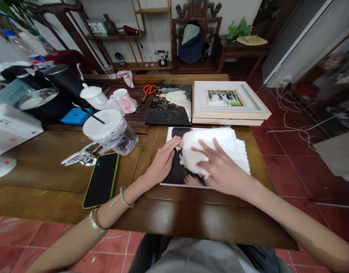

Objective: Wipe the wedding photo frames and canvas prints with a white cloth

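A white cloth [231,142] lies over much of a white-edged photo print [170,174] on the wooden table. My right hand [220,165] rests on the cloth with its fingers spread, pressing it onto the picture. My left hand [163,159] lies flat on the print's left side, fingers stretched out and touching the cloth's left edge. The picture's right part is hidden under the cloth and my right hand. Just behind the print are a dark photo panel [163,113] and a pale wooden picture frame [234,119].
To the left are a green-edged phone [102,182], a silver hair claw [83,154] and a lidded cup in a plastic bag [106,129]. Orange-handled scissors [148,90] lie farther back near a white teapot [95,96]. A black pot [43,104] stands at the far left.
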Tool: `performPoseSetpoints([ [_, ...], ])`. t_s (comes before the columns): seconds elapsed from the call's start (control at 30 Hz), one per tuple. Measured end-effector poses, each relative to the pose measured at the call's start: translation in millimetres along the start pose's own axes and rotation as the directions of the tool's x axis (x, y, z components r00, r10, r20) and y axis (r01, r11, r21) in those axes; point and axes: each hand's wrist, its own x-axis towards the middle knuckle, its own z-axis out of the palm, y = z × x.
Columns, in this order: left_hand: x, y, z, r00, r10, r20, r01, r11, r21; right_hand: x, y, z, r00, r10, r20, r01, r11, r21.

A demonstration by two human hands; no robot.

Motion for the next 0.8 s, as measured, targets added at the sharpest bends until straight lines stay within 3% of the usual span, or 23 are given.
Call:
performPoseSetpoints([
  [0.23,1,2,-1.2,1.0,-0.013,0.016,0.013,1.0,0.027,-49,-63,10,0.997,-0.067,0.047,0.054,0.972,0.229],
  [0.37,0,4,-1.7,1.0,-0.021,0.019,0.02,0.999,0.03,-46,-52,-1,0.994,-0.026,0.105,0.002,0.974,0.225],
  [0.5,0,7,-2.9,0.999,-0.043,0.018,0.043,0.999,0.007,-27,-32,-6,0.994,0.096,0.06,-0.102,0.989,0.108],
  [0.63,0,9,-5.1,0.998,-0.054,0.018,0.055,0.998,-0.018,-16,-35,3,0.993,-0.075,0.088,0.062,0.989,0.135],
  [0.8,1,9,-6.8,0.999,-0.03,0.02,0.031,0.999,-0.03,-24,-48,6,0.953,-0.287,0.098,0.252,0.93,0.266],
])
